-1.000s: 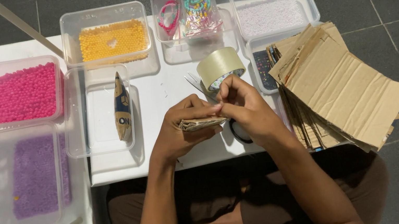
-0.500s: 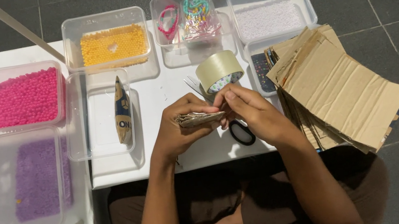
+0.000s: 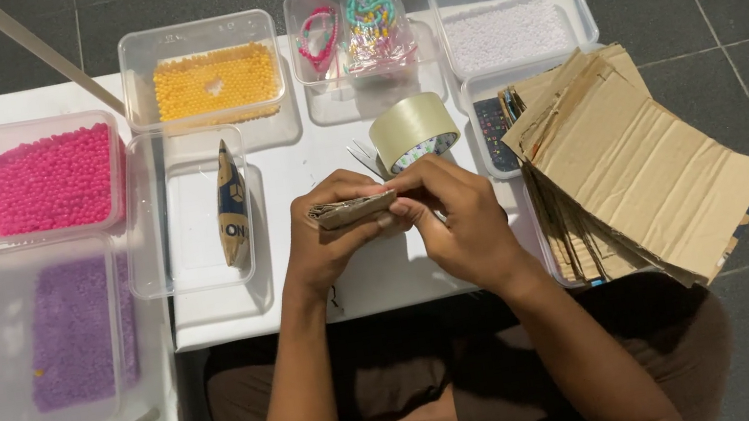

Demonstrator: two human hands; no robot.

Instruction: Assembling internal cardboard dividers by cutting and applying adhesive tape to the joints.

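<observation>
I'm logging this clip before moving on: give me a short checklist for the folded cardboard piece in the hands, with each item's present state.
1. Both hands on the cardboard piece: ok, left hand and right hand pinch it.
2. Piece lifted off the table: cannot tell from above.
3. Tape roll close by: ok, just beyond the hands.
4. Scissors at hand: cannot tell, mostly hidden under the right hand.
5. Cardboard stack apart from the hands: ok, it lies at the right.
6. Finished folded piece stored: ok, it lies in a clear tray.
</observation>
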